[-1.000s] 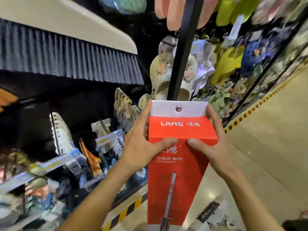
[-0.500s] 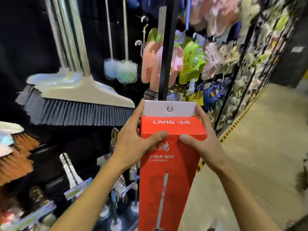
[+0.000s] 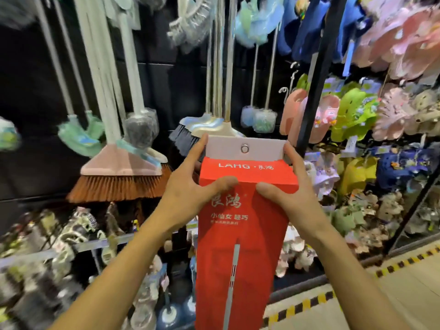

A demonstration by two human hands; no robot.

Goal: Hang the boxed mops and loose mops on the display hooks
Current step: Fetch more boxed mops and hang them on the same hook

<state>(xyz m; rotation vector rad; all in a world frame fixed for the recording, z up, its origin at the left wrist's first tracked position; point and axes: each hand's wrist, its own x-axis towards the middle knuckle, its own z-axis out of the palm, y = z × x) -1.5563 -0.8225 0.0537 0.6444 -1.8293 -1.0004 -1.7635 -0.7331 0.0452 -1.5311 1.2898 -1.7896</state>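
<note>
Although brooms and brushes already hang on the dark wall behind it, the red mop box [image 3: 242, 225] is not yet on a hook, so its hanging seems still to come. Its white tab with the metal eyelet [image 3: 244, 148] points up. The left hand [image 3: 190, 189] and right hand [image 3: 289, 198] grip its upper sides, thumbs across the front.

- I hold the red mop box [image 3: 242, 234] upright in front of the display, my left hand [image 3: 190, 196] and right hand [image 3: 288, 198] gripping its upper sides, thumbs across the front.
- Its white hang tab [image 3: 245, 148] with a metal eyelet [image 3: 244, 148] points up.
- Behind it hang a pink-headed broom [image 3: 119, 177], a grey-bristled broom [image 3: 190, 134] and slippers [image 3: 352, 115] right of a black post [image 3: 316, 75].
- Yellow-black tape [image 3: 309, 303] edges the floor.
</note>
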